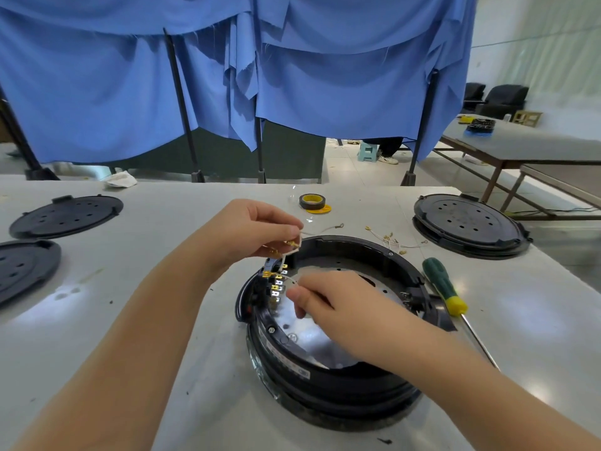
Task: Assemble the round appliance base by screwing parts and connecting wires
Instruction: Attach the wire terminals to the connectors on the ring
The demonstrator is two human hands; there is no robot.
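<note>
In the middle of the white table (487,369) sits the round black base (335,395), open side up, with a shiny metal plate inside. On its left inner wall there is a row of small gold and silver tabs (278,284), one above another. The right hand (328,304) is right beside those tabs, just to their right, and it pinches a thin white wire (290,279) between thumb and finger. The wire's tip points left, toward the tabs, so it seems the next push goes straight left onto one tab. The left hand (250,229) is up above the near-left rim, a bit farther from the tabs, and its fingers pinch a looped white wire with gold ends (292,245). The right hand is the nearer one, so it looks like the one to plug in first. More loose wires (390,240) lie behind the base, and a green and yellow screwdriver (444,286) lies to the right, touching the rim.
</note>
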